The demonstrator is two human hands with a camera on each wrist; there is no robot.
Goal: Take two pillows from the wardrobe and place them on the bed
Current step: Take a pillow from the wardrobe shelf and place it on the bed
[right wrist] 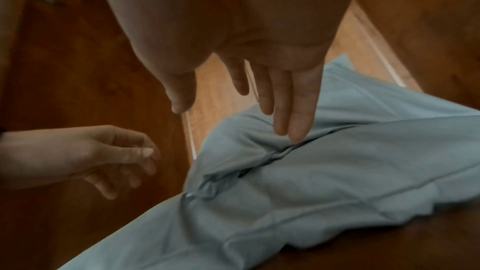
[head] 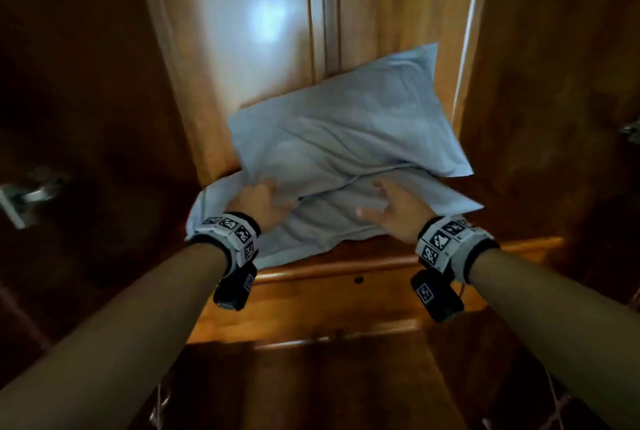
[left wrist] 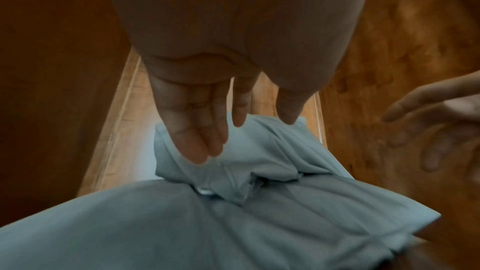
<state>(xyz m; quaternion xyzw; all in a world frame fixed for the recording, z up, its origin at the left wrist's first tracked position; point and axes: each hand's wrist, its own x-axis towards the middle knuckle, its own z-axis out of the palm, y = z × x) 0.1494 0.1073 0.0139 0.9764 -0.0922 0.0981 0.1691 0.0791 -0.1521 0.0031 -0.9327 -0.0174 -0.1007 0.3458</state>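
Two light blue pillows lie stacked on a wardrobe shelf. The upper pillow (head: 346, 124) (left wrist: 259, 151) (right wrist: 363, 100) leans against the back panel. The lower pillow (head: 311, 225) (left wrist: 155, 223) (right wrist: 311, 202) sticks out over the shelf's front edge. My left hand (head: 259, 202) (left wrist: 241, 130) reaches in with straight fingers at the upper pillow's front left edge and grips nothing. My right hand (head: 391, 204) (right wrist: 259, 108) is spread open. Its fingertips (right wrist: 296, 130) touch the crease where the two pillows meet.
Dark wooden wardrobe doors stand open on both sides, with a metal hinge on the left door (head: 27, 194) and another on the right door (head: 630, 131). The shelf's front edge (head: 346, 270) runs below the pillows, with a drawer front and keyhole (head: 358, 280) under it.
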